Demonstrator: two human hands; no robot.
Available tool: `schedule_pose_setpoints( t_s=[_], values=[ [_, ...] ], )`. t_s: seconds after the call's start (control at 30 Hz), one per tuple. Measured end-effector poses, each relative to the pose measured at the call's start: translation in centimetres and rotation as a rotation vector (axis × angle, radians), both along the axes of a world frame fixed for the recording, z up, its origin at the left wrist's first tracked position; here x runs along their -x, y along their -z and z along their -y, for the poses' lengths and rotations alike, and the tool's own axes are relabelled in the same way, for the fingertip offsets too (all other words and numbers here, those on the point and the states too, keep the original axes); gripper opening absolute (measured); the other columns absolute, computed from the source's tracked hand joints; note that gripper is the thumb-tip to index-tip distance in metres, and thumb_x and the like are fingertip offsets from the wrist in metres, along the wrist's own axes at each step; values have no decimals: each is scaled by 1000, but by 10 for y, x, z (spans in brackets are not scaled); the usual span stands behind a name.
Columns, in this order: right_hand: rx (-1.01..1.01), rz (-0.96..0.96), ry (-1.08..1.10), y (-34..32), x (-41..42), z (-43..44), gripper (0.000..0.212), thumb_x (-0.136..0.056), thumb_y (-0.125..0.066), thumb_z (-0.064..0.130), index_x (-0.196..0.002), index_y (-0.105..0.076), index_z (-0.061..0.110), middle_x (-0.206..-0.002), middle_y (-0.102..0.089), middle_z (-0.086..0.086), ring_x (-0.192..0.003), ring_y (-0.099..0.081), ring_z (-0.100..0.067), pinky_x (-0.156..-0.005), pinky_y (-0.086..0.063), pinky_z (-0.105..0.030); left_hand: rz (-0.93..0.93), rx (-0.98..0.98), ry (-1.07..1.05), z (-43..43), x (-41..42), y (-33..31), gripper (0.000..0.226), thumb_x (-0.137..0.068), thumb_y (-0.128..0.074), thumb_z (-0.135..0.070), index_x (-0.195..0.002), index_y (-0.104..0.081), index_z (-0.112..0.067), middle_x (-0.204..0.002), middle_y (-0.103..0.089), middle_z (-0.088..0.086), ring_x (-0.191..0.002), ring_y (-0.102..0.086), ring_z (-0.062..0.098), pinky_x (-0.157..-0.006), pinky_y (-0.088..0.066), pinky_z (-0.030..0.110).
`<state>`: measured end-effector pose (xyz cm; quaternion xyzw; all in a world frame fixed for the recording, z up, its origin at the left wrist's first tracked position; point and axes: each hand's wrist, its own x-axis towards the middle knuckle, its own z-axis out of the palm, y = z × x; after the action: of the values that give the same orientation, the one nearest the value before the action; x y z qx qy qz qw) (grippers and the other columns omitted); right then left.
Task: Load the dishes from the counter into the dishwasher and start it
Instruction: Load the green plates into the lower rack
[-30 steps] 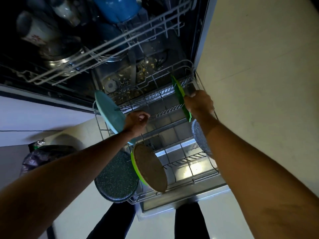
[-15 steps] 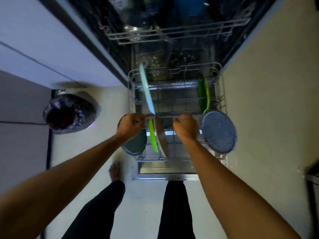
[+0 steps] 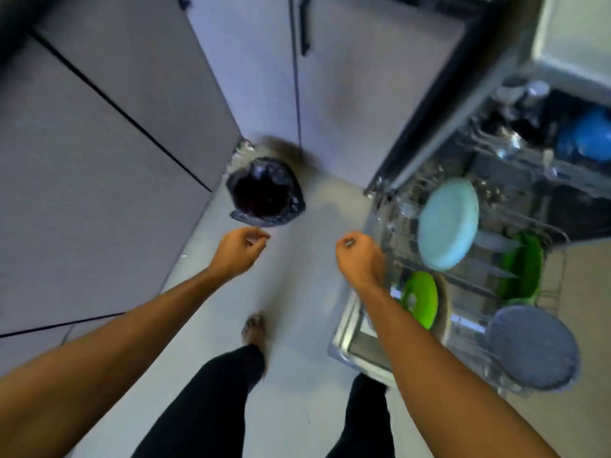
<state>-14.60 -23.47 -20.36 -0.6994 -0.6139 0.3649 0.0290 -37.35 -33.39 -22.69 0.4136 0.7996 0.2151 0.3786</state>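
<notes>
The dishwasher's lower rack [image 3: 373, 338] is pulled out at the right. In it stand a pale blue plate [image 3: 448, 224], a green plate [image 3: 420, 299] with a brown one behind it, another green dish [image 3: 522, 271] and a grey speckled plate [image 3: 532, 347]. The upper rack [image 3: 529, 143] holds a blue bowl [image 3: 587, 135] and metal ware. My left hand [image 3: 236, 252] hangs over the floor, fingers loosely curled, holding nothing. My right hand [image 3: 358, 257] is beside the rack's left edge, fingers curled, with nothing visible in it.
A bin lined with a black bag [image 3: 264, 193] stands on the floor ahead, against grey cabinet fronts [image 3: 99, 160]. A bare foot [image 3: 253, 330] and dark trouser legs are below. The pale floor [image 3: 307, 309] runs between cabinets and dishwasher.
Both hands have left the rack and its plates and drawn back to the left. The view has swung left, so the dishwasher now sits at the right edge.
</notes>
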Motion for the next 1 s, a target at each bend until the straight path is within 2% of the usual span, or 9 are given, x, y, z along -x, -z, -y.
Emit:
schedule_pose_setpoints(
  t_s=[0.13, 0.2, 0.3, 0.37, 0.47, 0.63, 0.8, 0.9, 1.0],
  values=[
    [-86, -45, -147, -62, 99, -24, 13, -92, -58, 33, -88, -69, 26, -86, -73, -4, -84, -67, -34, -68, -50, -34, -65, -76, -50, 0, 89, -51, 21, -85, -59, -35, -94, -75, -24, -79, -70, -9, -70, -66, 10, -70, -54, 29],
    [-161, -70, -181, -96, 140, -42, 14, -91, -58, 32, -88, -70, 24, -87, -74, -3, -86, -66, -33, -68, -49, -33, -73, -122, -70, -12, 120, -78, 11, -89, -63, -26, -91, -74, -30, -76, -69, -14, -66, -63, 1, -65, -48, 21],
    [-267, -80, -240, -141, 181, -77, 16, -92, -58, 33, -90, -70, 23, -90, -74, -2, -86, -66, -32, -65, -43, -31, -77, -175, -67, -44, 145, -106, 17, -91, -65, -21, -88, -70, -37, -78, -69, -16, -70, -63, -8, -65, -45, 12],
    [-343, -121, -278, -171, 204, -109, 15, -92, -58, 34, -87, -69, 24, -87, -73, -2, -83, -66, -32, -65, -49, -33, -81, -247, -86, -78, 159, -132, 11, -87, -63, -29, -88, -72, -35, -80, -71, -14, -71, -65, -2, -69, -49, 17],
    [-433, -140, -261, -206, 225, -165, 15, -91, -58, 34, -89, -70, 25, -89, -73, -1, -86, -67, -31, -71, -55, -38, -75, -358, -95, -144, 175, -162, 12, -88, -65, -25, -88, -70, -35, -78, -69, -18, -74, -67, 3, -67, -49, 10],
    [-545, -196, -229, -225, 245, -270, 21, -91, -64, 35, -106, -69, 23, -106, -69, -5, -101, -64, -30, -83, -49, -38, -202, -599, -121, -270, 198, -191, 20, -85, -63, -28, -94, -77, -16, -90, -72, -3, -81, -59, 7, -79, -46, 25],
    [-540, -310, -65, -226, 273, -357, 52, -90, -69, 34, -135, -53, 13, -127, -50, -13, -116, -51, -32, -97, -40, -40, -505, -578, -219, -402, 232, -208, 28, -80, -60, -40, -97, -75, -23, -97, -67, -1, -93, -63, 25, -86, -49, 41],
    [-479, -412, 88, -227, 285, -376, 56, -90, -70, 32, -139, -46, 16, -128, -42, -8, -111, -45, -23, -95, -38, -34, -617, -329, -278, -447, 239, -209, 37, -86, -59, -48, -115, -65, -26, -125, -55, 4, -123, -48, 29, -113, -21, 62],
    [-521, -434, 149, -220, 294, -390, 51, -90, -72, 30, -134, -50, 18, -117, -36, 3, -95, -50, -19, -81, -36, -22, -668, -197, -289, -465, 238, -208, 46, -92, -45, -53, -132, -49, -31, -149, -38, 3, -143, -27, 26, -115, -4, 65]
  ],
)
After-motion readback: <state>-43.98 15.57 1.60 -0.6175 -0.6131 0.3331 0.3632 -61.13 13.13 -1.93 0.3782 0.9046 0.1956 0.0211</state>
